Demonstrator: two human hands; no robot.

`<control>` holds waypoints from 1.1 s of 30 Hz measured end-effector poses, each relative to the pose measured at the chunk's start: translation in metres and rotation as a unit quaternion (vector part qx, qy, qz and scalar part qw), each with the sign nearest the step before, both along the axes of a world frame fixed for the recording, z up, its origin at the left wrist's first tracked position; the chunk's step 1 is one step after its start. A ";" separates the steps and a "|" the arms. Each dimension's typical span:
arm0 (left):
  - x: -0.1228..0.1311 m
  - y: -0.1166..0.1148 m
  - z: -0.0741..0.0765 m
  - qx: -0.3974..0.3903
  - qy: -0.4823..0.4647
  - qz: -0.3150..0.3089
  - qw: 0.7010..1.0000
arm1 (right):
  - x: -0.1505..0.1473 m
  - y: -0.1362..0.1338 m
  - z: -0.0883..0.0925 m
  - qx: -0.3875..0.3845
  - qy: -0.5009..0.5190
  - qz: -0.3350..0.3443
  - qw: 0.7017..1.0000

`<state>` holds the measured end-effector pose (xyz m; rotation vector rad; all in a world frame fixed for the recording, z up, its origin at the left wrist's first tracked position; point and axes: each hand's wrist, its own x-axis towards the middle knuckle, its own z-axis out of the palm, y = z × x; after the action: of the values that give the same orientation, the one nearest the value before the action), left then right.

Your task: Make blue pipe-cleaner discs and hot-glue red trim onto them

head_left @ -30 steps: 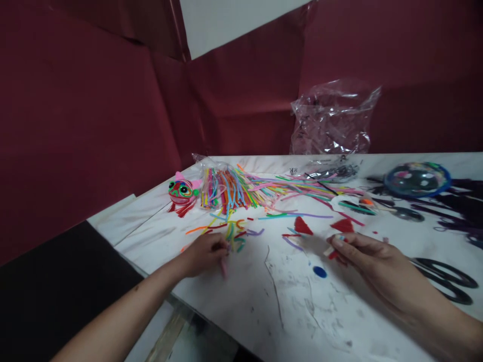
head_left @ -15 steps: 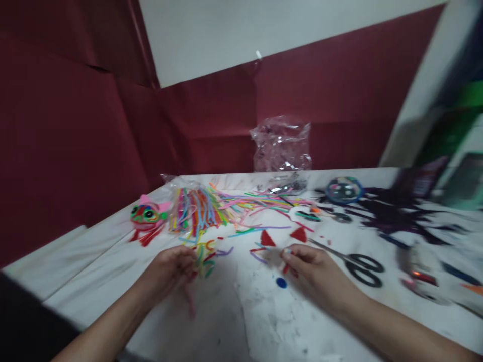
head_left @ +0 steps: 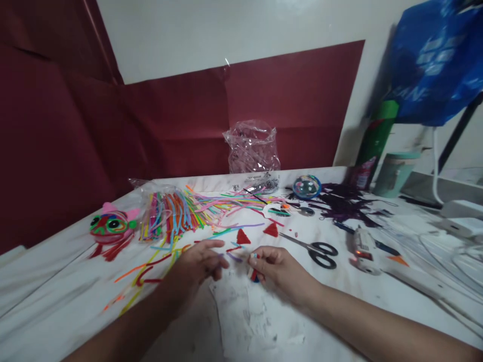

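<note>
My right hand (head_left: 277, 269) is pinched shut on a small red and white craft piece (head_left: 253, 265) just above the white table (head_left: 264, 322). My left hand (head_left: 196, 264) hovers close beside it with fingers loosely spread, holding nothing I can see. Two red felt triangles (head_left: 243, 237) lie just beyond the hands. Loose short pipe-cleaner bits (head_left: 151, 266) are scattered to the left. A bundle of coloured pipe cleaners (head_left: 169, 213) spills from a clear bag further back.
A pink and red craft frog face (head_left: 111, 226) sits at the far left. Black scissors (head_left: 315, 249) and a glue gun (head_left: 364, 249) lie to the right. A crumpled clear bag (head_left: 252, 148), a round blue container (head_left: 306, 186), dark purple pipe cleaners (head_left: 347, 203) and a blue bag (head_left: 433, 65) are behind.
The camera has swung right, showing the glue gun and blue bag. My two hands have come together. The left hand has opened and left the pink piece it held.
</note>
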<state>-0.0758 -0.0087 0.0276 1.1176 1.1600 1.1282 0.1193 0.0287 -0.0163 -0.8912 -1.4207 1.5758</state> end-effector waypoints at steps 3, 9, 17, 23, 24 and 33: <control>0.026 0.003 -0.008 -0.011 -0.045 -0.071 0.996 | 0.002 -0.004 0.006 0.038 -0.004 0.004 0.999; 0.042 0.009 -0.023 -0.002 -0.108 -0.101 0.989 | 0.007 -0.011 0.019 0.161 -0.021 0.024 0.986; 0.051 0.001 -0.013 -0.026 -0.160 -0.082 0.983 | 0.011 -0.011 0.021 0.301 -0.078 -0.016 0.950; 0.056 -0.002 -0.018 0.055 -0.085 -0.030 0.994 | 0.012 -0.017 0.022 0.295 -0.069 -0.027 0.952; 0.056 -0.002 -0.018 0.067 -0.068 -0.035 0.995 | 0.011 -0.018 0.022 0.266 -0.058 -0.020 0.962; 0.039 -0.006 0.007 0.140 0.211 -0.065 0.965 | 0.000 -0.013 0.015 -0.003 0.081 0.000 0.997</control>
<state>-0.0365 -0.0149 0.0342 1.6907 1.2493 0.9974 0.1195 0.0154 -0.0017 -0.7484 -1.3014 1.6140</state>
